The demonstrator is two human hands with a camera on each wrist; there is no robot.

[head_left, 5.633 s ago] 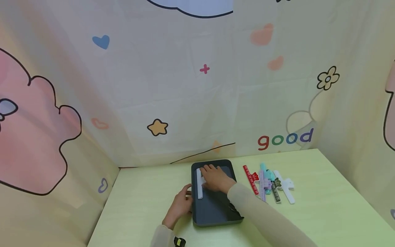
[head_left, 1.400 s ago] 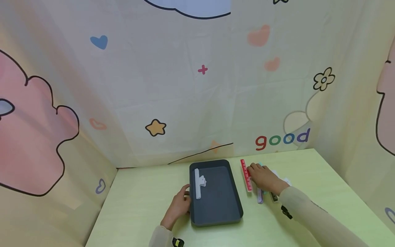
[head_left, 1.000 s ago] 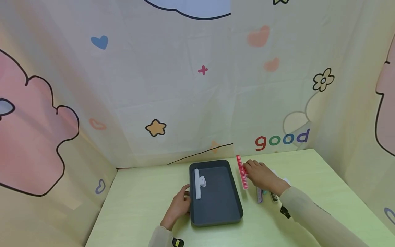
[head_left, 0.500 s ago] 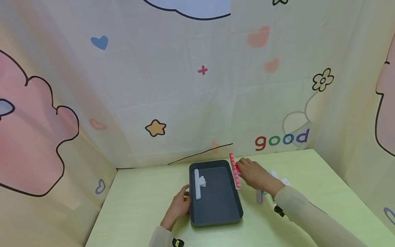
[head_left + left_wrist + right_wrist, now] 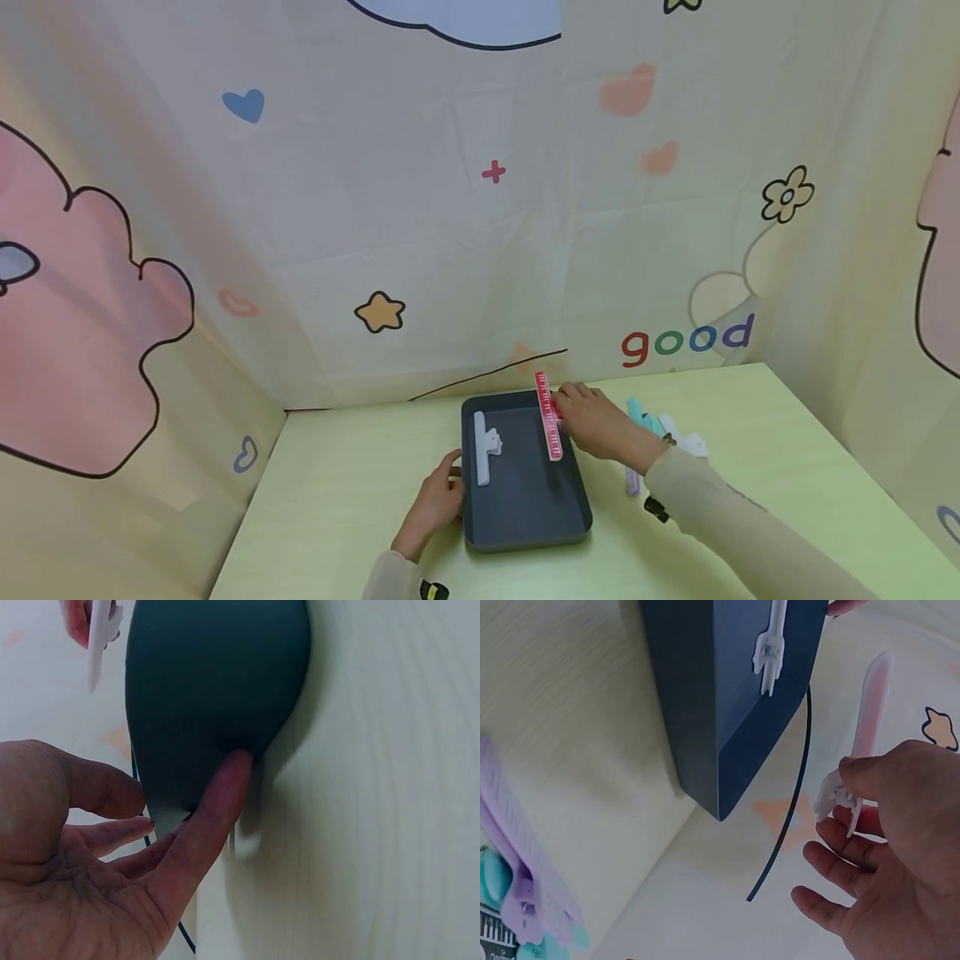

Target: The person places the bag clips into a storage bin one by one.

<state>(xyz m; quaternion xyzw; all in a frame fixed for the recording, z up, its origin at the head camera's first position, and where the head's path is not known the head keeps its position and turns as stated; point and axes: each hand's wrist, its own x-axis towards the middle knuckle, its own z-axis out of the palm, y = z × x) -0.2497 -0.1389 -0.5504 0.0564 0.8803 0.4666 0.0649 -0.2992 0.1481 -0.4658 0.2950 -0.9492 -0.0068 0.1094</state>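
Left hand (image 5: 435, 502) rests relaxed against the grey tray (image 5: 525, 508), steadying it beside the white clip (image 5: 483, 444) inside. Right hand (image 5: 596, 423) pinches the red clip (image 5: 548, 414) above the tray's right side; spare clips (image 5: 652, 429) wait beyond.

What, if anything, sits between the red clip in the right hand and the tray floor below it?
Nothing visible: the right hand holds the red clip over bare floor of the dark tray; the white clip lies apart, by its left wall.
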